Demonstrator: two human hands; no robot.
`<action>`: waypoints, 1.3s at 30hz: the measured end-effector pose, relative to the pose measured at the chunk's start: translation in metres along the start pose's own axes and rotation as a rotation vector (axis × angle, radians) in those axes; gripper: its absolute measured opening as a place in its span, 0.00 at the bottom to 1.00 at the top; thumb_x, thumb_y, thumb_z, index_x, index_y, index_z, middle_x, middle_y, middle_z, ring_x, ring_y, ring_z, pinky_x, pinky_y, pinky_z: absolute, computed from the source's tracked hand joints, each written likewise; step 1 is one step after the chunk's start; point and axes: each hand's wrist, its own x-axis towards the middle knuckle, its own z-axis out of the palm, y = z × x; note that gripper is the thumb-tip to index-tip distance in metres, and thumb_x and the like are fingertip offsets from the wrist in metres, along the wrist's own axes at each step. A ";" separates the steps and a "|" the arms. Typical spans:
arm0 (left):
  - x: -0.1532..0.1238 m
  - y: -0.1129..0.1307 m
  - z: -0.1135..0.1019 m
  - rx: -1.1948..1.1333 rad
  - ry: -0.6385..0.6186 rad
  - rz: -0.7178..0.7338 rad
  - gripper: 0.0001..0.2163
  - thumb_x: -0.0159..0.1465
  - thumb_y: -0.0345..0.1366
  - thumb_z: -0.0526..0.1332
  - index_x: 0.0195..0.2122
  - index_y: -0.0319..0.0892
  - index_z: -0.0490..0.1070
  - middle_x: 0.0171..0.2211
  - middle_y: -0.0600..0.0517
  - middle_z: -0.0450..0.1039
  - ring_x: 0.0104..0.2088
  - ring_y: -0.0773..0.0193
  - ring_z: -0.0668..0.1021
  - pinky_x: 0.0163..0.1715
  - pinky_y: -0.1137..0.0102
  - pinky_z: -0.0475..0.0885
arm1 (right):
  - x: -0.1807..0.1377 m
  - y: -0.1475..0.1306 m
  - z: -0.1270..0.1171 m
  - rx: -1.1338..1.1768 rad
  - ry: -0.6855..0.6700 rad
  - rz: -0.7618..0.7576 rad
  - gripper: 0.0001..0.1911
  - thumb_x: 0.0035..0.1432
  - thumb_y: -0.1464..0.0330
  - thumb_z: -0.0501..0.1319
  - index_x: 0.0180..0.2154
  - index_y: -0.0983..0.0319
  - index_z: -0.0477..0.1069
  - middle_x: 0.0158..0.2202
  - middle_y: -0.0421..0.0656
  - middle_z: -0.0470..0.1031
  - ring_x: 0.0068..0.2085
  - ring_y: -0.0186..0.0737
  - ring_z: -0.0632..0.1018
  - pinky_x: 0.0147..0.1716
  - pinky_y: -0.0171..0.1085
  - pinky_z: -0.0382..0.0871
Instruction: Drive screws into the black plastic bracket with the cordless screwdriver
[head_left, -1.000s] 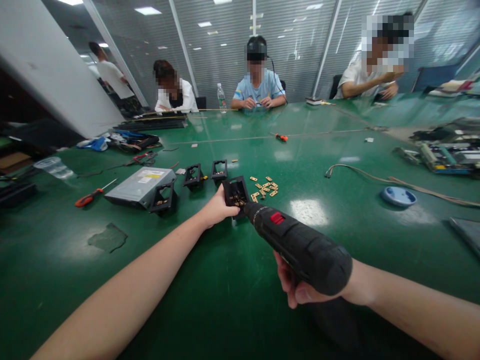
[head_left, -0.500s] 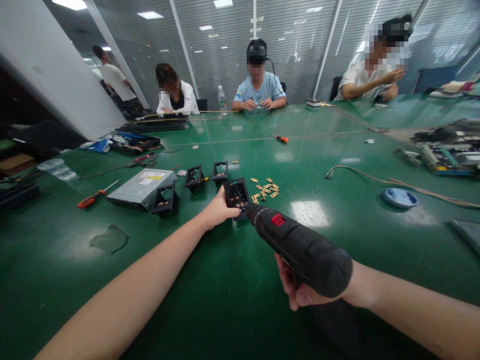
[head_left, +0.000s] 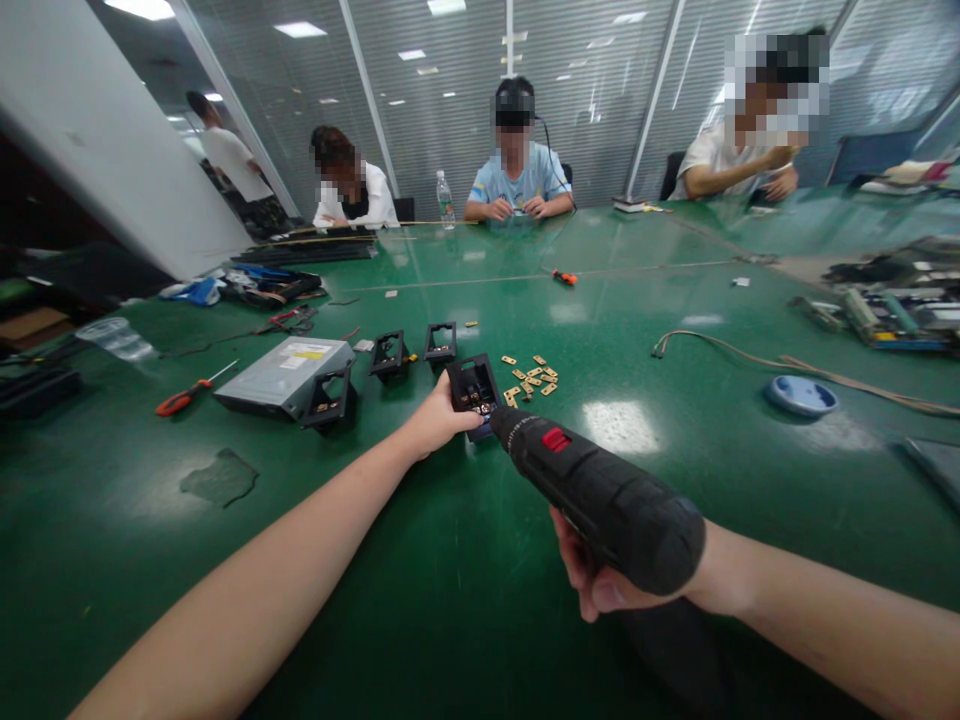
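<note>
My left hand [head_left: 441, 418] grips the left side of a black plastic housing [head_left: 471, 376], its open face tilted toward me with small brass-coloured metal parts inside. In my right hand [head_left: 592, 575] is a black cordless drill [head_left: 600, 500] with a red switch on top. The drill's nose points into the lower right of the housing; its tip and any contact there are hidden. Just right of the housing lies a loose group of small brass plates [head_left: 534, 378]. Similar black housings stand to the left, one [head_left: 440, 342] close behind my left hand and another [head_left: 388, 357] farther left.
A third housing [head_left: 330, 398] leans by a silver metal box [head_left: 289, 372]. An orange screwdriver [head_left: 184, 398] lies left of it, another [head_left: 564, 278] farther back. At right are a blue oval dish [head_left: 801, 396] and wires [head_left: 750, 358]. Several people sit or stand beyond the green table [head_left: 465, 620].
Almost nothing differs. Both hands, the housing and the drill hold nearly the same place; the person at the far right has moved the head and raised hand slightly.
</note>
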 end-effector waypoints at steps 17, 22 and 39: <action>0.001 0.000 -0.002 -0.008 0.014 -0.011 0.35 0.48 0.34 0.71 0.57 0.44 0.60 0.53 0.48 0.74 0.52 0.52 0.77 0.58 0.53 0.70 | 0.001 -0.011 0.003 -0.054 -0.004 -0.010 0.21 0.46 0.67 0.78 0.41 0.66 0.75 0.31 0.44 0.80 0.32 0.39 0.81 0.35 0.37 0.77; 0.003 -0.002 -0.004 -0.006 0.024 -0.016 0.35 0.48 0.35 0.72 0.57 0.43 0.60 0.53 0.47 0.73 0.53 0.52 0.77 0.59 0.53 0.69 | 0.004 -0.011 0.001 -0.085 -0.006 -0.029 0.21 0.44 0.69 0.78 0.39 0.66 0.76 0.32 0.44 0.81 0.32 0.39 0.81 0.35 0.37 0.76; 0.007 -0.017 -0.012 -0.050 -0.014 0.038 0.38 0.47 0.35 0.75 0.58 0.44 0.61 0.54 0.46 0.72 0.55 0.49 0.76 0.60 0.49 0.66 | 0.006 -0.023 0.005 -0.099 -0.019 -0.041 0.16 0.45 0.72 0.77 0.35 0.66 0.76 0.30 0.43 0.81 0.32 0.38 0.81 0.37 0.36 0.75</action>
